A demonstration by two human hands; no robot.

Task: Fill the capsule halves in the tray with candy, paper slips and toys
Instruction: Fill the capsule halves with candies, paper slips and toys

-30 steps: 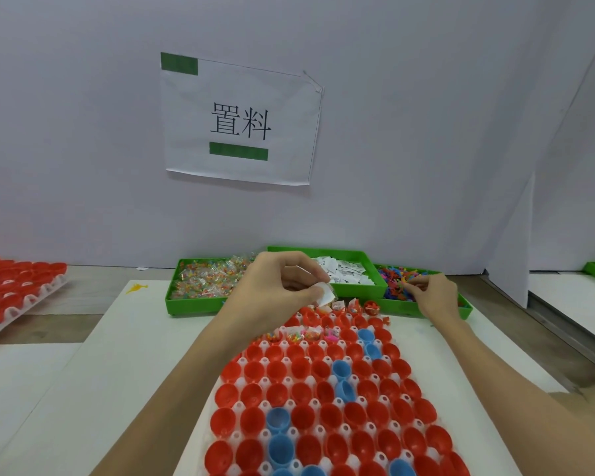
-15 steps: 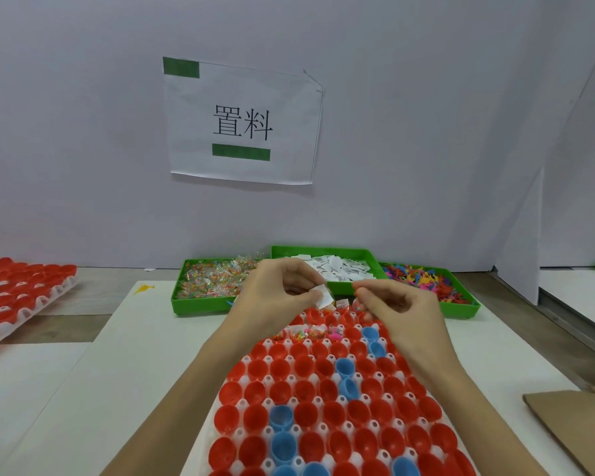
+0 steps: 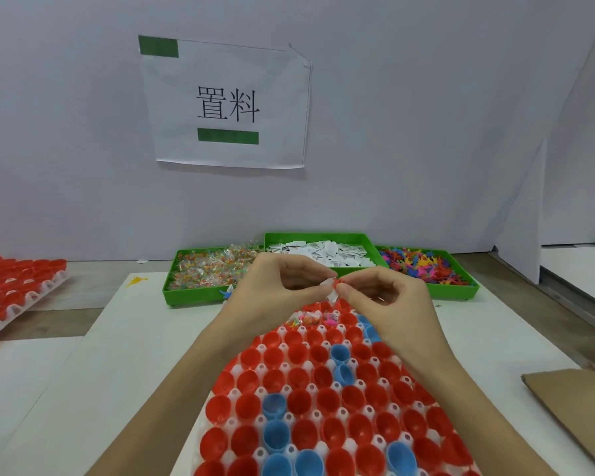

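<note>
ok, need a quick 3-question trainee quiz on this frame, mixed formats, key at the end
1. Multiple choice: which green bin sits in the middle of the three? A) the candy bin B) the paper slip bin C) the toy bin
2. True or false: the left hand and right hand meet fingertip to fingertip above the far end of the capsule tray.
3. Fill in: most capsule halves in the tray are red; the rest are ____.

Key: 1 B. 2 True; the left hand pinches a white paper slip and the right hand pinches a small red piece there. 3 blue.
</note>
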